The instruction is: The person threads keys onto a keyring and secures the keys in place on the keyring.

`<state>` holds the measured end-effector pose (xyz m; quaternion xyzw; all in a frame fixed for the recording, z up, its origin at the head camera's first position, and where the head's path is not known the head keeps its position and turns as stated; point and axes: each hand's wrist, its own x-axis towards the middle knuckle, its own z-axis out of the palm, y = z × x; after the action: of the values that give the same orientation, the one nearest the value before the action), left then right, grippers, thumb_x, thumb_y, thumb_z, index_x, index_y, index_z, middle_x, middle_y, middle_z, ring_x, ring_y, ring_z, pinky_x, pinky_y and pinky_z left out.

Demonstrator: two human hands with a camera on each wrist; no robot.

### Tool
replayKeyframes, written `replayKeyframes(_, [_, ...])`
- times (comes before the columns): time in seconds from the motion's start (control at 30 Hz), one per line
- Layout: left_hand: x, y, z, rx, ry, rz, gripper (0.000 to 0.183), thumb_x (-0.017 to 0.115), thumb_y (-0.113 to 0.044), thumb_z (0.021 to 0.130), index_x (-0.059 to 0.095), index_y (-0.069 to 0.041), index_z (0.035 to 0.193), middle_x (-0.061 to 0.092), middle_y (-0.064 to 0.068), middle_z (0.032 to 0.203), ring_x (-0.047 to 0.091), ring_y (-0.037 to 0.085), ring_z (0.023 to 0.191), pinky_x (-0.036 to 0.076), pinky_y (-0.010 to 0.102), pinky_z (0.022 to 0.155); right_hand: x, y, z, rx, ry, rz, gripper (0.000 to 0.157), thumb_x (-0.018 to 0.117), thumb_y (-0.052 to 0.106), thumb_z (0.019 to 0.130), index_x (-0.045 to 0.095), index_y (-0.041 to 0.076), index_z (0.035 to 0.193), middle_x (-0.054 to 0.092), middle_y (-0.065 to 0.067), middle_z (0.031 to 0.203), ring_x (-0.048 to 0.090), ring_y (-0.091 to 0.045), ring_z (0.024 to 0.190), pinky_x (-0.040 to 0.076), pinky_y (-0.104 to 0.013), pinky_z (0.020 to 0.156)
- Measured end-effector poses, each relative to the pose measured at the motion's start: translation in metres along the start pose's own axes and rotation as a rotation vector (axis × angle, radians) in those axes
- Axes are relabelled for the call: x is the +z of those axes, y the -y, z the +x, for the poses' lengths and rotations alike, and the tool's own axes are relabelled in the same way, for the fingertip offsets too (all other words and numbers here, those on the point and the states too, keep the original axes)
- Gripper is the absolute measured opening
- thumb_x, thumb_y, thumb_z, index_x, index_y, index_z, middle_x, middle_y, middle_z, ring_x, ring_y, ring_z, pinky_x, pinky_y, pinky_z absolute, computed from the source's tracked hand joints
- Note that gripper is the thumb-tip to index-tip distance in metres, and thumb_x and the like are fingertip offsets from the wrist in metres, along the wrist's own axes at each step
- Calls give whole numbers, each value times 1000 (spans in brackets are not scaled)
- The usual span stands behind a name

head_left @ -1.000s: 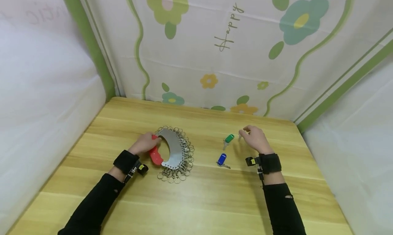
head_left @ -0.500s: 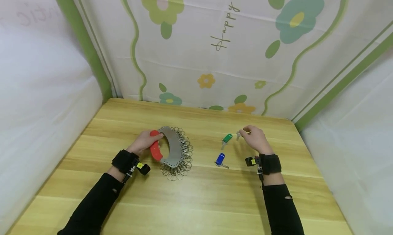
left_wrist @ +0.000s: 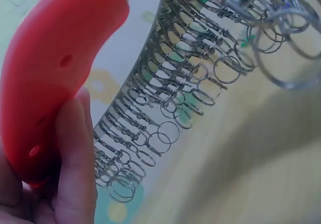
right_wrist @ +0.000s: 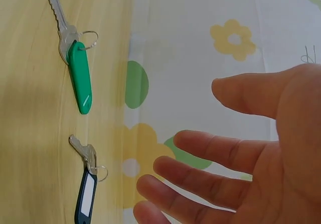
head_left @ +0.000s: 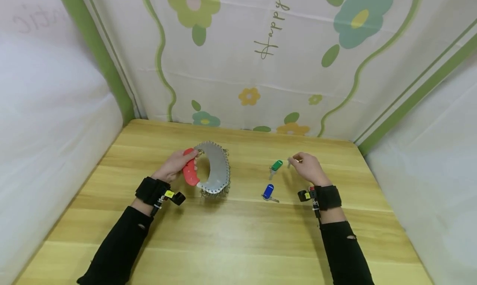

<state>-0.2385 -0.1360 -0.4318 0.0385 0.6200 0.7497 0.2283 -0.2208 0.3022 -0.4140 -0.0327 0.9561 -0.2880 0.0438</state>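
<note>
My left hand (head_left: 174,165) grips the red handle (left_wrist: 55,68) of a crescent-shaped metal key holder (head_left: 216,169). Snap hooks and split rings (left_wrist: 165,88) hang from its outer edge, and the holder is raised off the table. My right hand (head_left: 308,168) hovers at the right with fingers apart, holding nothing in the right wrist view (right_wrist: 281,148). Below it lies a key with a black tag (right_wrist: 86,196), mostly hidden in the head view. Beside that is a key with a green tag (head_left: 276,166). Nearer the front lies a key with a blue tag (head_left: 268,191).
The wooden table (head_left: 231,243) runs under everything. A white flowered cloth (head_left: 223,61) rises at its back edge. White cloth walls (head_left: 56,111) close in both sides.
My left hand has lifted and tilted the key holder, so its rings now hang beneath the plate instead of lying spread on the table. The right hand has barely moved.
</note>
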Motion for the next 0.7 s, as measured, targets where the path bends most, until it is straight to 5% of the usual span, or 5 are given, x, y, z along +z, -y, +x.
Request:
replayKeyframes(0.37, [8, -27, -3, 54, 0, -23, 26, 51, -20, 99, 44, 4, 104, 58, 4, 71, 62, 11, 60, 54, 26, 55, 0, 6, 5, -11, 22, -4, 50, 43, 42, 99, 54, 1, 126, 56, -21, 121, 51, -38, 112, 45, -50, 85])
replayKeyframes(0.7, [0, -24, -1, 53, -18, -17, 24, 52, -19, 99, 46, 4, 101, 59, 4, 71, 62, 10, 60, 53, 26, 54, 6, 7, 7, 3, 38, 0, 49, 44, 41, 99, 54, 0, 125, 56, -21, 120, 51, -39, 111, 45, -50, 84])
